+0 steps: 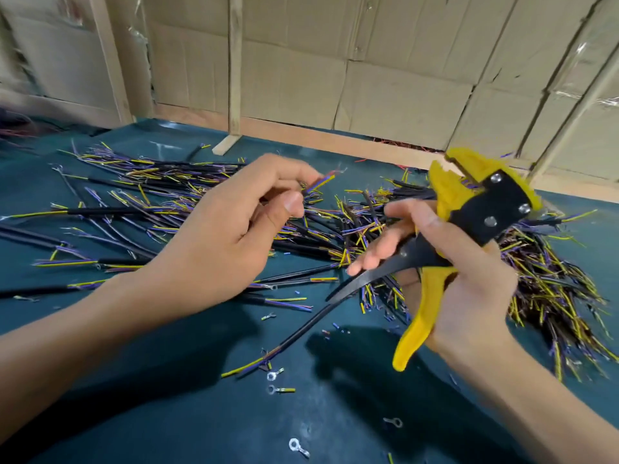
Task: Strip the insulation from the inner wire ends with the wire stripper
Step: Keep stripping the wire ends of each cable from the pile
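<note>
A wall of flattened cardboard panels (385,78) braced with wooden battens backs a bench (167,413) covered in dark teal sheet, and the sheet is littered with cut black cables whose yellow and purple inner wires splay from their ends, one spread (140,209) on the left and a denser heap (542,279) on the right. A few small ring terminals (273,375) lie loose near the front edge. The left hand (234,222) is raised over the left spread with fingers curled, thumb and fingertips pinching the end of one cable (320,184), so that its short coloured inner wires poke out toward the right. The right hand (452,272) holds the wire stripper (469,222) upright: its palm and thumb wrap the yellow handle while the fingers lie fairly straight against the black handle, which stands spread away from the yellow one, and the tool's yellow head points up and away. The step in hand looks like presenting a fresh wire end to the tool; wire tips and stripper head are near each other but apart. The next move would call for guiding the inner wire ends into the head's notch at the right depth, then squeezing the handles together while the left hand keeps the cable steady.
</note>
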